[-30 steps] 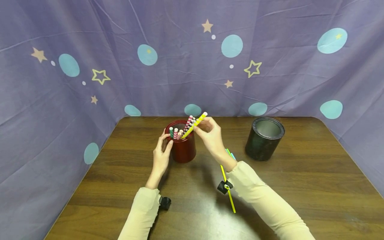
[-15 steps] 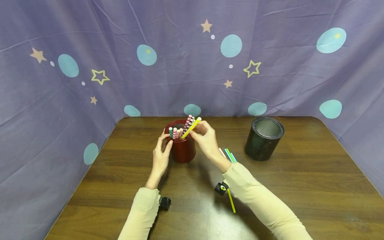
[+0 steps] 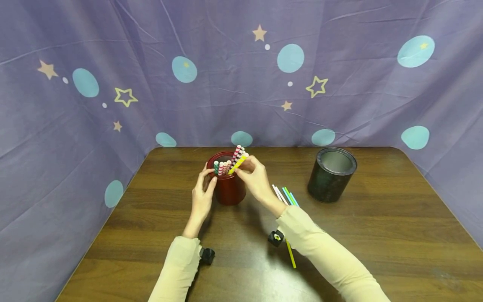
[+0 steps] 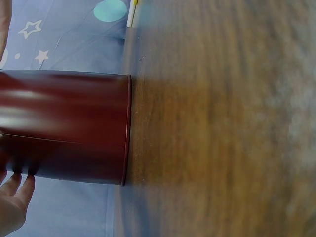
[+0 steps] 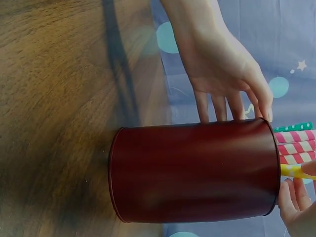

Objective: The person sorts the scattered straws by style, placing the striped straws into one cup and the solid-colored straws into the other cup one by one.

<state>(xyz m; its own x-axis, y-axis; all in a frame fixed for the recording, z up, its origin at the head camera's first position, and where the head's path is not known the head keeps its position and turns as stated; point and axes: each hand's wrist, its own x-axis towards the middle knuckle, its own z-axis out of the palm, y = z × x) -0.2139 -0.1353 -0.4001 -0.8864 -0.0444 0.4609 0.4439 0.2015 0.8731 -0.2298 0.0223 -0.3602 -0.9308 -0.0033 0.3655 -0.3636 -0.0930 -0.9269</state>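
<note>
A dark red can (image 3: 230,191) stands upright on the wooden table. My left hand (image 3: 203,197) holds it at its left side, thumb in front and fingers reaching round behind. Between thumb and fingers of my right hand (image 3: 258,181) is a yellow paper straw (image 3: 237,165) with pale spots, its lower end inside the can and leaning right. Several striped straws (image 3: 222,168) and a green dotted straw (image 5: 296,127) poke out over the rim. The straws' lower ends are hidden by the can's wall (image 5: 197,173).
A black can (image 3: 329,182), its top open, stands to the right. Loose straws in white, blue and green (image 3: 287,195) lie on the table (image 3: 151,222), partly under my right forearm, with a yellow straw (image 3: 291,256) below. A patterned purple curtain (image 3: 226,84) hangs behind.
My right hand has moved down and left, lowering the yellow straw deeper into the red can. The left hand stays on the can. More of the loose straws shows beside my right wrist.
</note>
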